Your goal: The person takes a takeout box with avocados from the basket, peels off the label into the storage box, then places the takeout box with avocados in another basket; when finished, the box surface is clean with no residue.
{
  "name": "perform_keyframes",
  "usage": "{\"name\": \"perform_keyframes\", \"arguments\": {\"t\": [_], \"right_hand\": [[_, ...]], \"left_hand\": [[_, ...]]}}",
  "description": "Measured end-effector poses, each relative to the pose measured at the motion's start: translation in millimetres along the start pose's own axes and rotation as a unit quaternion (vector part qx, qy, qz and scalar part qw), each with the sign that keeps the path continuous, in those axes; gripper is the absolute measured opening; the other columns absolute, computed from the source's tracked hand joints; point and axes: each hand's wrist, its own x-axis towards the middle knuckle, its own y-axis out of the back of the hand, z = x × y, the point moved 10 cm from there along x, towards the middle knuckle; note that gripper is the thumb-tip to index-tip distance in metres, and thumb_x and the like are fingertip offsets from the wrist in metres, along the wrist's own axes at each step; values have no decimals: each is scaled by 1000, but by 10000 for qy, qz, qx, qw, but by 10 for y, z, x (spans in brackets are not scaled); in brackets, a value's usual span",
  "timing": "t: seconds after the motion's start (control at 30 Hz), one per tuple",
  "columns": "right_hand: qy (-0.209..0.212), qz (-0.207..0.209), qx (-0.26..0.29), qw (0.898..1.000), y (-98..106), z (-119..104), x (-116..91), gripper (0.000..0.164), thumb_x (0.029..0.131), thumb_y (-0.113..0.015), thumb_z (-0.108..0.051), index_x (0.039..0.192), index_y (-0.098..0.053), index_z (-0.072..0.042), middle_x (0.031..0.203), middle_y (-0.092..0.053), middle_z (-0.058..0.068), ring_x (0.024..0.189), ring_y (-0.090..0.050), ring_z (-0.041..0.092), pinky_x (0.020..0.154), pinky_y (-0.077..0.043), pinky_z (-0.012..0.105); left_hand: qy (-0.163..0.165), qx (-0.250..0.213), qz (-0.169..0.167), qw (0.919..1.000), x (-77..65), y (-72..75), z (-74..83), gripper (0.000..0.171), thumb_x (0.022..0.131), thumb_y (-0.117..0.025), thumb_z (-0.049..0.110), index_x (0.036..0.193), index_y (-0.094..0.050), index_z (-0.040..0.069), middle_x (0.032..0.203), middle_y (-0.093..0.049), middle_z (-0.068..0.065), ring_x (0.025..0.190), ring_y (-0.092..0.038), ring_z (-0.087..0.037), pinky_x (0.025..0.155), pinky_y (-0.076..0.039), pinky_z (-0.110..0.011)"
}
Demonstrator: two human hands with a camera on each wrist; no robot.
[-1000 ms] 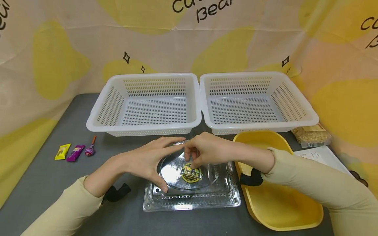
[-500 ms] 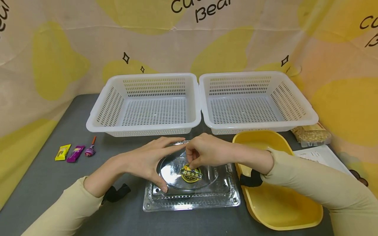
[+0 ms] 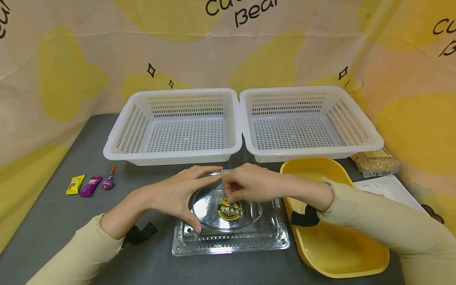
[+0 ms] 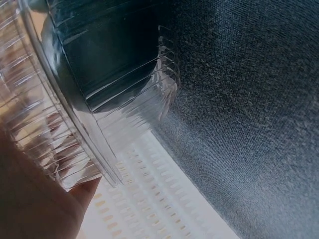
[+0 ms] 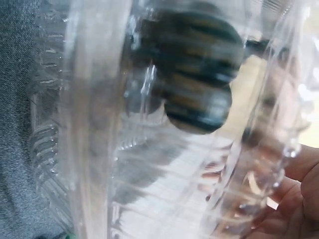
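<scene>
A clear plastic clamshell box [image 3: 249, 237] with a raised oval on its lid lies on the dark grey table. A round yellow-and-black label sticker [image 3: 229, 211] is stuck on the lid. My left hand [image 3: 174, 198] rests spread over the box's left side, thumb on the front part and fingers stretched toward the back. My right hand [image 3: 253, 184] has curled fingers and pinches at the sticker's upper edge. Ribbed clear walls of the box [image 4: 134, 94] fill much of the left wrist view. Through the box [image 5: 164, 164], the right wrist view shows dark striped reflections.
Two white perforated baskets [image 3: 185, 155] [image 3: 313, 152] stand side by side behind the box. A yellow tub [image 3: 342, 249] sits at right under my right forearm. Beyond it are a bag of grains [image 3: 375, 163] and white paper [image 3: 388, 188]. Two wrapped candies [image 3: 75, 184] and a lollipop [image 3: 108, 183] lie left.
My right fingers have closed in from loosely apart to a pinch at the sticker's upper edge. The left hand and the box stay in place.
</scene>
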Motion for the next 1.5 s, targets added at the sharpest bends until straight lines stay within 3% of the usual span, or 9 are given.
{"name": "perform_keyframes", "arguments": {"t": [0.23,0.4,0.77,0.93,1.03,1.2,1.4,1.5], "right_hand": [[301,-82,515,9982,22,-22,-73,12,96,-63,-20,87,-56,-17,78,-57,-7,66,-51,5,67,-47,20],[246,-78,966,9950,37,19,-92,10,99,-59,-18,90,-54,-15,80,-57,-2,67,-52,11,68,-48,22],[210,-85,1126,9934,29,63,-122,9,101,-56,-19,93,-54,-14,77,-55,2,60,-46,5,62,-45,21],[306,-72,1121,9932,36,69,-153,10,101,-56,-22,94,-54,-15,79,-57,5,62,-48,8,64,-45,22],[367,-60,1244,9915,53,99,-197,9,101,-56,-21,94,-54,-15,81,-57,2,68,-52,12,67,-46,22],[310,69,1528,9877,182,222,-357,9,100,-58,-19,93,-56,-15,83,-57,-2,73,-55,19,65,-47,23],[-84,332,1955,9801,403,517,-646,15,99,-59,-23,95,-55,-8,85,-60,6,75,-61,30,70,-56,33],[-246,429,1901,9805,508,666,-793,18,99,-60,-23,96,-55,-5,85,-61,9,76,-62,28,72,-57,32]], "left_hand": [[72,-21,-36,10000,-1,-2,-6,123,59,-83,67,159,-21,29,165,-21,-5,146,-32,-29,112,-37,-59],[148,-15,-125,9998,3,-14,-11,125,59,-82,68,159,-19,29,166,-20,-5,147,-29,-29,113,-35,-59],[59,222,-255,9994,21,-3,111,121,62,-80,70,158,-23,23,168,-16,-4,153,-20,-32,119,-24,-61],[153,198,-430,9988,43,-62,160,117,67,-78,70,159,-21,24,169,-10,-1,157,-9,-28,124,-12,-59],[21,295,-349,9990,51,-74,188,121,66,-76,74,159,-20,21,169,-7,0,157,-7,-26,125,-8,-57],[-186,533,-195,9982,55,-72,237,126,62,-75,76,159,-21,16,169,-3,3,157,-6,-26,125,-11,-57],[-197,620,-243,9976,55,-87,247,131,59,-76,77,159,-19,16,169,1,4,158,-2,-25,125,-11,-57],[-165,609,-295,9976,46,-92,236,132,58,-76,78,159,-18,16,169,3,5,158,0,-24,126,-9,-57]]}}
